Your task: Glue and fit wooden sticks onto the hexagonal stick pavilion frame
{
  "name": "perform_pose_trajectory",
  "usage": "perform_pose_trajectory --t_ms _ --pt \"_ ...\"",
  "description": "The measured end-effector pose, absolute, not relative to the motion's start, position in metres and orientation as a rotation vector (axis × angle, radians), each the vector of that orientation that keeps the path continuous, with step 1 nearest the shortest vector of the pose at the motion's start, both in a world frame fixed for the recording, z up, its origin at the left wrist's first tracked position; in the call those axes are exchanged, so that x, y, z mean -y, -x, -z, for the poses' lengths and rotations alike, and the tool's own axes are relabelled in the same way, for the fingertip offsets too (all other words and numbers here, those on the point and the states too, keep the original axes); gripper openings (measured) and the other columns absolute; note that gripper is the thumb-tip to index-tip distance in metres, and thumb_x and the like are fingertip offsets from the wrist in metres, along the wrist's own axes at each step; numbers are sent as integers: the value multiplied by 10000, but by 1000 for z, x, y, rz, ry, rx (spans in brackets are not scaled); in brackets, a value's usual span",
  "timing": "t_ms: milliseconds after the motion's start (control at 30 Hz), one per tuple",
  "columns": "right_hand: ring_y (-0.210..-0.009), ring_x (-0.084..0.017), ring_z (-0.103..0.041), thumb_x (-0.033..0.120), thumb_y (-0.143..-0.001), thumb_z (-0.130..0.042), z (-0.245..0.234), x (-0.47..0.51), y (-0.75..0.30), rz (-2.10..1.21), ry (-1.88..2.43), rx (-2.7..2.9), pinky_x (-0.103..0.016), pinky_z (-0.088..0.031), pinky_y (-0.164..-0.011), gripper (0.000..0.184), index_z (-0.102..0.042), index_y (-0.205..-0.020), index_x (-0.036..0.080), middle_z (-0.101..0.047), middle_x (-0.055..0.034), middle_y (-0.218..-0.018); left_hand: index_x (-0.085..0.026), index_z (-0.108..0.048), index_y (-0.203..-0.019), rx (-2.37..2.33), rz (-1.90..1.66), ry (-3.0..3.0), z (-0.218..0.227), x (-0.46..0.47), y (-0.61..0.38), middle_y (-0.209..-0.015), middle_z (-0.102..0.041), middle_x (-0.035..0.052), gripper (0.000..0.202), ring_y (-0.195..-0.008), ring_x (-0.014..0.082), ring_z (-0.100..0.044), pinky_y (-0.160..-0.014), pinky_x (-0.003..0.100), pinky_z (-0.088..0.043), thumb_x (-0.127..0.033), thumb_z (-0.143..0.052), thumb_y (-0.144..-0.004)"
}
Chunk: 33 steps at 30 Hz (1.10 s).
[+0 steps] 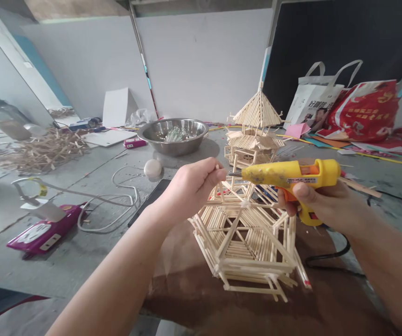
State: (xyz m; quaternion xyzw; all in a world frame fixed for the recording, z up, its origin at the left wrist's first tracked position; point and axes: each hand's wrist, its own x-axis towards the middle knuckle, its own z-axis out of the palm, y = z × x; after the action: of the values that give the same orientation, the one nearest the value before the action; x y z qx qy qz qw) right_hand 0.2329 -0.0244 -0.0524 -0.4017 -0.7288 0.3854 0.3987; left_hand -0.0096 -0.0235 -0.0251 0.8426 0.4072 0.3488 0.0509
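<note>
My left hand (193, 186) is closed in a pinch on a short thin wooden stick (218, 175), held upright just above a hexagonal stick model (246, 242) that stands on a brown board (194, 289). My right hand (322, 203) grips a yellow glue gun (288, 175) with a finger at its orange trigger. The gun's metal nozzle points left and almost touches the stick near my left fingertips. A black cord (327, 256) runs from the gun across the board.
A finished stick pagoda (255, 126) stands behind the model. Further back are a steel bowl (175, 135), a white ball (152, 168), a heap of loose sticks (43, 151), a white cable (117, 200), a magenta box (42, 231), and bags (362, 109) at right.
</note>
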Motion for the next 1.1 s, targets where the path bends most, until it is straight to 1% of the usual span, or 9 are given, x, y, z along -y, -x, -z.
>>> perform_pose_trajectory --t_ms 167,300,467,667,933,1100 --pt "-449 -135 -505 605 -724 -492 49 25 -234 -950 1026 1864 -254 -366 -357 423 -575 -566 222 -506 -16 -452 -162 -492 -720 -1257 -949 -2617 21 23 7 -601 -497 -29 230 -534 79 -430 -507 205 -356 -275 -378 -885" --pt "-457 -128 -512 593 -725 -500 46 27 -233 -954 1017 1862 -257 -393 -383 404 -569 -592 218 -541 -21 -509 -161 -496 -724 -1265 -919 -2630 20 23 6 -591 -495 -27 240 -528 81 -440 -499 210 -358 -287 -374 -887" --pt "-448 -112 -499 590 -719 -509 43 29 -231 -974 1024 1850 -239 -396 -374 413 -547 -624 190 -539 -8 -523 -163 -485 -712 -1278 -884 -2647 20 22 6 -581 -493 -25 254 -518 85 -440 -477 215 -349 -300 -363 -889" --pt "-441 -115 -512 591 -721 -507 45 28 -233 -965 1022 1867 -250 -412 -386 439 -557 -625 166 -557 -17 -533 -163 -479 -695 -1280 -887 -2689 20 21 5 -567 -478 -29 257 -501 82 -422 -467 216 -343 -296 -371 -886" --pt "-424 -123 -510 591 -717 -511 46 27 -232 -931 1007 1865 -261 -409 -388 433 -563 -602 177 -556 -13 -508 -156 -481 -691 -1287 -923 -2733 20 21 3 -558 -469 -32 245 -493 79 -411 -464 216 -337 -274 -381 -881" --pt "-447 -115 -498 588 -724 -506 44 29 -231 -960 1017 1869 -246 -401 -387 409 -540 -637 190 -544 -7 -532 -163 -465 -683 -1285 -922 -2744 20 22 3 -547 -457 -39 233 -482 77 -405 -457 213 -332 -260 -382 -878"
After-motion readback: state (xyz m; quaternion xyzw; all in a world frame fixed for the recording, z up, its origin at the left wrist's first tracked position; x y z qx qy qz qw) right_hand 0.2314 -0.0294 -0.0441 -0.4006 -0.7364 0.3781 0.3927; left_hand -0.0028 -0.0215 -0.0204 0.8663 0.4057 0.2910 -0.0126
